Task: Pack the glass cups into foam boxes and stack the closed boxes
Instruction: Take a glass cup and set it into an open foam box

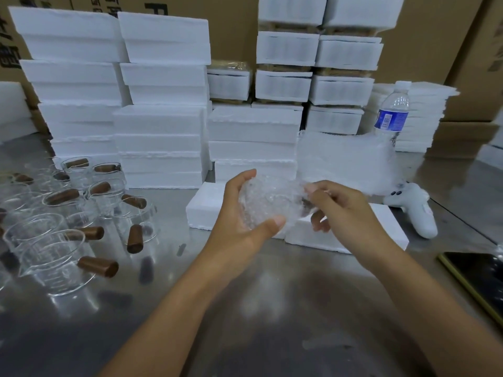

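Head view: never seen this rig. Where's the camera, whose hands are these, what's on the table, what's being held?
No machine here: a person works bare-handed, and the single picture comes from a camera worn on their head, looking forward and down. The left hand cups a bubble wrap bundle, and the right hand pinches its edge. What is inside is too blurred to tell. On the metal table there are glass cups with brown handles at left and stacked foam boxes behind. A low foam box lies under the hands. At right are a water bottle, a white controller and a phone.
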### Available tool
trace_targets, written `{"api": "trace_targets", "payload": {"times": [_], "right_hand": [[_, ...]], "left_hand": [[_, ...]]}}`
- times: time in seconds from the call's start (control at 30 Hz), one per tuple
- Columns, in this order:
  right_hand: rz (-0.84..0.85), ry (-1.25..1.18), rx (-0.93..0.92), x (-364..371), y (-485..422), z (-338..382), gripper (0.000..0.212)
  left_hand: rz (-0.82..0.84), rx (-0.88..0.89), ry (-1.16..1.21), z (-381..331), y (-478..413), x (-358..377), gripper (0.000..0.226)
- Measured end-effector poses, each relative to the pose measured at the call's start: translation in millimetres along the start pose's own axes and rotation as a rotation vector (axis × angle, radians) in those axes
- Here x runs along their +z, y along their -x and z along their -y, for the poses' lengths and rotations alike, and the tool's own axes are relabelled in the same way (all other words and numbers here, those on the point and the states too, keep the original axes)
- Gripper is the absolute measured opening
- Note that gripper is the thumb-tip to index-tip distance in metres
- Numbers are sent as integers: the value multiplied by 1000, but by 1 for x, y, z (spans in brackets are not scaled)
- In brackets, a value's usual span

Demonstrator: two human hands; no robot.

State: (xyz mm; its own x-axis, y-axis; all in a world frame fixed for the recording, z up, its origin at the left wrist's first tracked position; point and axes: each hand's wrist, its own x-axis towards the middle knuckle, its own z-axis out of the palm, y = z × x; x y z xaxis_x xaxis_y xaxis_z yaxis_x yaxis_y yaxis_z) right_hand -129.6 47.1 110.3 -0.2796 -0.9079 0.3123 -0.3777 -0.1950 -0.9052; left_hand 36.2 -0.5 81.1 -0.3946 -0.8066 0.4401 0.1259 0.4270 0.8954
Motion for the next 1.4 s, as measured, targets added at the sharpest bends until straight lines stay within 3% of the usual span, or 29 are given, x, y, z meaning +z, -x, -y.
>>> {"api": "trace_targets", "payload": {"times": [0.17,0.27,0.33,0.43,0.53,0.73,0.87,0.97,1.1,1.4], "right_hand": [[5,-251,66,-6,-3,-1,16],[-100,-384,93,-15,-8,-3,16],[-244,-411,88,-24,-13,-4,17],[-474,-193,11,-37,-19,-10,16],[-567,-64,-24,-43,-22,-20,13],[-453,82,-6,-42,-25,-38,15],[-226,165,77,-42,-25,-41,18],[-156,299,66,-45,-25,-42,17],[-207,480,44,-50,-25,-50,9],[-375,604,-18,-49,-23,-57,24]], "left_hand": [[-15,-1,76,2,-1,2,84],[64,-54,50,8,0,7,99],[144,-60,-92,14,4,13,103],[299,50,-470,20,12,23,92],[395,86,-662,23,14,30,79],[463,109,-801,27,12,32,71],[404,164,-838,26,12,31,64],[352,218,-851,24,11,29,58],[339,246,-860,24,9,28,52],[332,234,-831,21,9,24,50]]}}
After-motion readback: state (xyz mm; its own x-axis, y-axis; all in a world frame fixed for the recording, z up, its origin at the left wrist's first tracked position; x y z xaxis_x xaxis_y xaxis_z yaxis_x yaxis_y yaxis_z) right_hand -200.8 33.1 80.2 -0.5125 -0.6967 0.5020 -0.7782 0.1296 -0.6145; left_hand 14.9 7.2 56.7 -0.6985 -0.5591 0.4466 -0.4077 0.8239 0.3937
